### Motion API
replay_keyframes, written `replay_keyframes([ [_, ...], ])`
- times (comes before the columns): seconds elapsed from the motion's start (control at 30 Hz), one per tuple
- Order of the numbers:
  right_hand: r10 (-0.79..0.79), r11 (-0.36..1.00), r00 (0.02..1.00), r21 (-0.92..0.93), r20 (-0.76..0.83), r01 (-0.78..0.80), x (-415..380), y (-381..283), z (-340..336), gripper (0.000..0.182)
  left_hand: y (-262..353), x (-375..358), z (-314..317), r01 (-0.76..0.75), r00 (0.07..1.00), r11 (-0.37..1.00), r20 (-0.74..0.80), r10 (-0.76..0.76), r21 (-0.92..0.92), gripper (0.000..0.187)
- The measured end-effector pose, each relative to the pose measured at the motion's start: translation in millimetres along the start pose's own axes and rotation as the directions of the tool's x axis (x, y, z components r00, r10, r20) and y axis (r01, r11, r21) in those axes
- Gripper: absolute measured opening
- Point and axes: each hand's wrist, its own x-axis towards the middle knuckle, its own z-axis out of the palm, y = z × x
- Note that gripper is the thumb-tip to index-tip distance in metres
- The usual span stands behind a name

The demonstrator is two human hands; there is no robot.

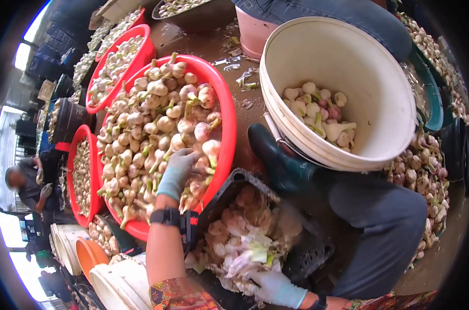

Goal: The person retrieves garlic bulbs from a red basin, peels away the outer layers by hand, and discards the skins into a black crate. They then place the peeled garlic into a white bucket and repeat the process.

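Observation:
My left hand (pixel 177 171), in a pale glove, reaches into a large red basin (pixel 229 119) full of garlic bulbs (pixel 165 124). Its fingers are bent around a bulb near the basin's right side. Lower down, my right hand (pixel 276 287), gloved too, rests at the near edge of a pile of garlic skins (pixel 245 237) in a black crate (pixel 309 248). Its fingers are closed, and what they hold is hidden. A white bucket (pixel 379 103), tilted towards me, has several trimmed bulbs (pixel 317 111) at its bottom.
Smaller red basins of garlic (pixel 146 44) stand at the left. White buckets (pixel 118 284) and an orange bowl (pixel 90 253) are at the lower left. More garlic (pixel 425 175) is heaped at the right. A dark boot (pixel 281 160) is beside the bucket. Another person (pixel 30 186) sits far left.

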Motion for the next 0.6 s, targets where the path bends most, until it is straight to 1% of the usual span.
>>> replay_keyframes([
  [0.03,0.004,0.993,0.994,0.117,-0.111,0.009,-1.2,-12.8,-11.6,0.027,-3.7,31.9,6.9,0.058,0.998,0.991,0.001,-0.058,0.124,0.050],
  [0.07,0.015,0.973,0.975,0.229,-0.220,0.036,-1.9,-26.0,-22.5,0.021,3.2,46.4,18.2,0.111,0.994,0.963,-0.010,-0.112,0.248,0.054],
  [0.1,-0.003,0.979,0.976,0.197,-0.220,0.048,0.7,-23.2,-24.3,0.020,5.8,51.7,28.4,0.068,0.994,0.976,0.075,-0.085,0.205,0.055],
  [0.13,-0.018,0.976,0.975,0.206,-0.223,0.065,2.2,-21.0,-19.9,0.020,-0.7,66.9,30.9,0.051,0.988,0.965,0.126,-0.086,0.256,0.055],
  [0.17,0.038,0.946,0.977,0.323,-0.209,0.032,3.1,-19.4,-13.8,0.019,-17.2,88.6,22.0,0.042,0.980,0.944,0.169,-0.102,0.327,0.058],
  [0.2,0.082,0.901,0.978,0.433,-0.190,0.008,6.2,-20.6,-13.6,0.017,-6.5,61.0,31.6,-0.012,0.998,0.981,0.069,-0.002,0.193,0.061],
  [0.27,0.034,0.915,0.976,0.399,-0.217,0.057,11.7,-24.5,-22.9,0.014,-0.7,54.7,19.7,-0.044,0.992,0.974,0.129,0.016,0.222,0.062],
  [0.33,-0.005,0.943,0.961,0.318,-0.277,0.097,6.4,-20.7,-17.0,0.013,3.7,37.5,11.5,-0.126,0.986,0.988,0.119,0.116,0.085,0.066],
  [0.37,0.025,0.929,0.977,0.366,-0.210,0.055,6.1,-19.1,-19.6,0.018,14.8,17.1,9.7,-0.193,0.981,0.980,0.029,0.192,0.048,0.070],
  [0.4,0.003,0.930,0.975,0.360,-0.221,0.078,1.8,-21.4,-23.6,0.018,24.1,-12.8,6.0,-0.220,0.973,0.973,0.057,0.224,-0.072,0.071],
  [0.47,-0.132,0.917,0.917,0.304,-0.376,0.256,-7.7,-34.3,-35.7,0.035,14.4,-60.6,3.2,-0.368,0.930,0.902,-0.071,0.361,-0.225,0.070],
  [0.5,-0.174,0.940,0.905,0.208,-0.388,0.269,-10.0,-30.6,-34.0,0.055,14.6,-96.1,10.4,-0.394,0.919,0.865,-0.137,0.369,-0.310,0.067],
  [0.53,-0.175,0.889,0.916,0.343,-0.360,0.304,-22.0,-46.3,-46.7,0.062,11.1,-133.8,22.7,-0.421,0.907,0.817,-0.202,0.370,-0.394,0.063],
  [0.6,-0.144,0.961,0.917,0.168,-0.372,0.220,-35.0,-56.4,-49.4,0.058,-23.4,-187.7,46.8,-0.417,0.907,0.708,-0.312,0.282,-0.570,0.052],
])
